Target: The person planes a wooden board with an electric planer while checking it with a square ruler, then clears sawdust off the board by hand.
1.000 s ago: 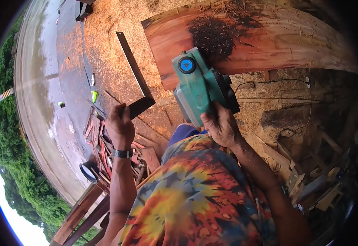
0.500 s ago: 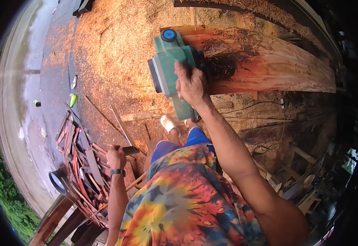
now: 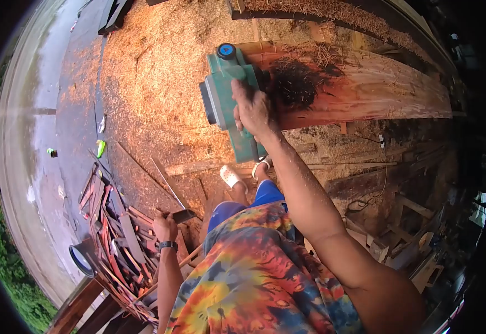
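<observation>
My right hand (image 3: 254,111) is closed around the handle of a green electric hand planer (image 3: 242,133) with a round blue-topped knob (image 3: 226,51). The planer is at the left end of a broad reddish wooden plank (image 3: 376,92). A dark, charred-looking patch marks the plank beside the tool. Low on the left, my left hand (image 3: 165,227), with a dark band at the wrist, is closed on a dark flat piece (image 3: 184,215). A long thin pale strip (image 3: 168,182) meets that piece; whether they are joined I cannot tell. My left fingers are partly hidden.
Wood shavings (image 3: 154,72) cover much of the ground. A heap of wood offcuts (image 3: 112,222) lies beside my left arm. Beyond the plank runs a shavings-covered beam (image 3: 332,14). A cord (image 3: 386,167) and scrap timber (image 3: 410,214) lie to the right.
The planer, still in my right hand, has shifted slightly left off the plank's end, exposing more of the dark patch. The whole view has moved a little; my left hand keeps its grip.
</observation>
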Demonstrator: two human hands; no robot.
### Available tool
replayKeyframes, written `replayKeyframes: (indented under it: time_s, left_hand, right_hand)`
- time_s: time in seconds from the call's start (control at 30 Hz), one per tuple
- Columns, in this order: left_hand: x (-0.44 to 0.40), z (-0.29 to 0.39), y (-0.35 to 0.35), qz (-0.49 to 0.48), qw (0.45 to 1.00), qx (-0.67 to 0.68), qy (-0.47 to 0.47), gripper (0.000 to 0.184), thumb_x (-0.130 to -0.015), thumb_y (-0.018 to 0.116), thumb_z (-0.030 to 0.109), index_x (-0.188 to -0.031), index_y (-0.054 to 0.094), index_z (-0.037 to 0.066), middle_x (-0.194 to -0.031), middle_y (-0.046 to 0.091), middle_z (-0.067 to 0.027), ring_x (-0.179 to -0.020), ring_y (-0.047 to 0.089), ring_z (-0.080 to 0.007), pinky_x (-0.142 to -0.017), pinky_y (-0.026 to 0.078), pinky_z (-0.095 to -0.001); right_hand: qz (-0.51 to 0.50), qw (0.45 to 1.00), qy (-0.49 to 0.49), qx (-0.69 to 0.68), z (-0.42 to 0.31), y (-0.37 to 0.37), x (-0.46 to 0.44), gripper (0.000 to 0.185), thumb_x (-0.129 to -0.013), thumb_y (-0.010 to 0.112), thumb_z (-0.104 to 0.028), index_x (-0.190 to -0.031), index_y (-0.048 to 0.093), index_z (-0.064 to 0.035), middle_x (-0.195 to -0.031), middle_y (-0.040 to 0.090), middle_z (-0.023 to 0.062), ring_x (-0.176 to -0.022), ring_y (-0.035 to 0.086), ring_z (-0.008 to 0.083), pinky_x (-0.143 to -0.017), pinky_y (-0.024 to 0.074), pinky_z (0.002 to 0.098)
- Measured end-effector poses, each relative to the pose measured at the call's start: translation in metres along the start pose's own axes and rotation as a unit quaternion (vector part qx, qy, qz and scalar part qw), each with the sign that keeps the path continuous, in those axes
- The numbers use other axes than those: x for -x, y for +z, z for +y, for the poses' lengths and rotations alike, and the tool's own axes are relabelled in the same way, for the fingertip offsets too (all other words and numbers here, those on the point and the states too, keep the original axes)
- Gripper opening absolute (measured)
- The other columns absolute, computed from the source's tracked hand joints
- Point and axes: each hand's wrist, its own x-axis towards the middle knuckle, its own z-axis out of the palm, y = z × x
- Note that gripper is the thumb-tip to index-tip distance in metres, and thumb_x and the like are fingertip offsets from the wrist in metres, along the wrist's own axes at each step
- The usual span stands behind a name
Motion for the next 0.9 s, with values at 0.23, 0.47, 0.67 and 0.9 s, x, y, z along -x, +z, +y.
replayKeyframes:
  time_s: [0.23,0.47,0.67,0.9]
  left_hand:
    - [-0.029,-0.021,0.013,-0.040,0.996,0.040,-0.065,0.026,-0.087,0.067,0.020,-0.098,0.077,-0.002,-0.090,0.073,-0.0275,-0.090,0.072,-0.0418,-0.082,0.056,-0.0474]
    - [-0.036,0.007,-0.004,-0.010,0.997,0.067,-0.042,0.027,-0.089,0.066,0.021,-0.100,0.077,-0.002,-0.090,0.073,-0.0274,-0.091,0.073,-0.0399,-0.083,0.056,-0.0461]
    - [-0.014,0.015,-0.009,0.032,0.995,0.092,0.002,0.025,-0.090,0.066,0.019,-0.100,0.076,-0.002,-0.088,0.073,-0.0267,-0.087,0.073,-0.0395,-0.080,0.056,-0.0449]
    - [0.007,-0.014,0.005,-0.006,0.995,0.088,-0.054,0.024,-0.089,0.067,0.019,-0.098,0.076,-0.002,-0.088,0.073,-0.0255,-0.086,0.073,-0.0384,-0.080,0.057,-0.0439]
  right_hand:
    - [0.000,0.999,-0.015,0.048,0.050,-0.018,0.097,0.052,-0.104,0.054,-0.053,-0.095,0.058,-0.0017,-0.056,0.053,0.0026,-0.048,0.055,0.0142,-0.048,0.0446,0.0323]
    - [0.012,0.999,-0.042,0.024,0.007,0.003,-0.027,0.062,-0.099,0.057,-0.062,-0.090,0.058,-0.0012,-0.055,0.052,0.0035,-0.041,0.050,0.0117,-0.039,0.0398,0.0295]
    - [0.004,0.999,-0.048,-0.002,-0.043,0.020,-0.151,0.065,-0.094,0.062,-0.067,-0.086,0.059,-0.0021,-0.060,0.056,0.0064,-0.044,0.054,0.0157,-0.042,0.0454,0.0330]
    - [-0.011,1.000,-0.014,-0.001,-0.019,0.006,-0.052,0.062,-0.098,0.058,-0.062,-0.092,0.059,-0.0002,-0.054,0.052,0.0044,-0.041,0.051,0.0137,-0.040,0.0407,0.0313]
